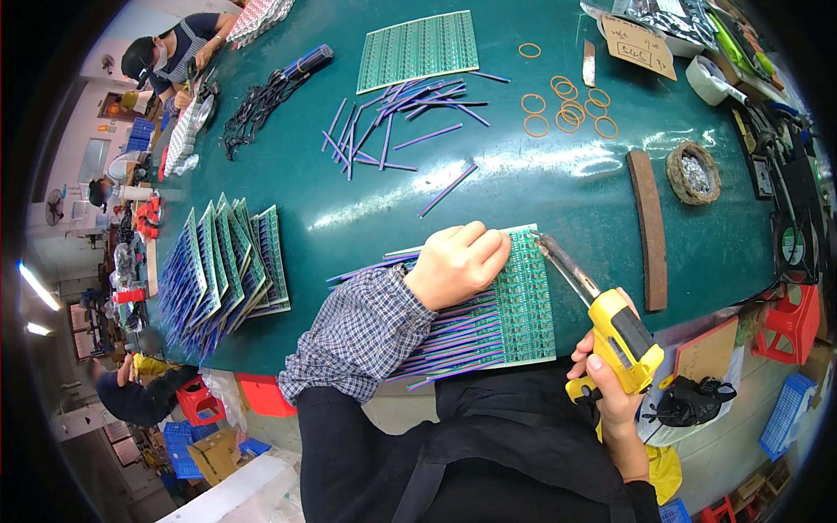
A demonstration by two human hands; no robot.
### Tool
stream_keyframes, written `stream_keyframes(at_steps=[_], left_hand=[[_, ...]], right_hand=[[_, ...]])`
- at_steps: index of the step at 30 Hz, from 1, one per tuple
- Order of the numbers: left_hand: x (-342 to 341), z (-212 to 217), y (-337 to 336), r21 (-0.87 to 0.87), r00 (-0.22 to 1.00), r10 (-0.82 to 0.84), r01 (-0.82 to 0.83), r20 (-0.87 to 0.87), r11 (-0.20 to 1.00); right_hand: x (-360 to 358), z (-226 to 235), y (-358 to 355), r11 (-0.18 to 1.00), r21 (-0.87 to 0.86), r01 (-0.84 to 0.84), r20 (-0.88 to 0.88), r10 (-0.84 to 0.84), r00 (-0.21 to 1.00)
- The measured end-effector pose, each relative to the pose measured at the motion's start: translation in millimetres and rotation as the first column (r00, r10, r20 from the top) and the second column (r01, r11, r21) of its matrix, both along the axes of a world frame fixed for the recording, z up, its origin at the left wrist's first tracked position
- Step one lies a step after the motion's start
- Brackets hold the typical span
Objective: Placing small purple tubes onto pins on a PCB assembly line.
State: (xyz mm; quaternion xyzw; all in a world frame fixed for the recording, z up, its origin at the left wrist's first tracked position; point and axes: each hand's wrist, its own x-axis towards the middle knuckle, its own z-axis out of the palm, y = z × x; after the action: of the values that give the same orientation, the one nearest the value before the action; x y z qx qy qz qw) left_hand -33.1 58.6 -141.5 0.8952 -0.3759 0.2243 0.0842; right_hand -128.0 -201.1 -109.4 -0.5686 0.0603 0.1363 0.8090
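Note:
A green circuit board panel (527, 322) lies at the table's near edge, with many blue and purple wires (458, 344) running left from its rows. My left hand (460, 264) is closed in a pinch over the panel's far end. Its fingers hide what they hold, though wires come out to the left from under the hand and sleeve. My right hand (608, 388) grips a yellow soldering gun (623, 336) to the right of the panel. The gun's metal tip points up and left, close to the panel's far right corner and my left fingertips.
Wired panels (231, 261) stand stacked at the left. Loose wires (449, 187) and a bare panel (418, 52) lie farther back. Rubber bands (571, 112), a brown strip (647, 231) and a round holder of silvery bits (693, 174) are at the right. A person (179, 52) works at the far left.

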Motion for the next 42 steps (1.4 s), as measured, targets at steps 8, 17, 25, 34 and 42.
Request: stream_keyframes(at_steps=[8,17,25,34,42], left_hand=[[1,10,1,-0.013,0.984,0.045,-0.048,-0.174,0.999],[58,4,36,-0.084,0.821,0.358,-0.437,-0.445,0.896],[37,20,20,-0.311,0.820,0.176,-0.392,-0.545,0.866],[-3,9,9,-0.201,0.960,0.000,-0.059,-0.281,0.978],[-8,2,2,0.033,0.999,-0.033,0.033,-0.006,0.999]], right_hand=[[-2,-5,-5,0.999,0.022,0.032,0.005,-0.032,0.999],[-7,-4,-3,0.998,-0.016,0.061,0.011,-0.060,0.998],[-7,-5,-9,0.998,0.051,0.048,-0.018,-0.047,0.999],[-5,1,1,0.999,-0.012,-0.032,-0.063,0.031,0.998],[-5,0,4,0.998,-0.039,-0.048,-0.063,0.045,0.997]])
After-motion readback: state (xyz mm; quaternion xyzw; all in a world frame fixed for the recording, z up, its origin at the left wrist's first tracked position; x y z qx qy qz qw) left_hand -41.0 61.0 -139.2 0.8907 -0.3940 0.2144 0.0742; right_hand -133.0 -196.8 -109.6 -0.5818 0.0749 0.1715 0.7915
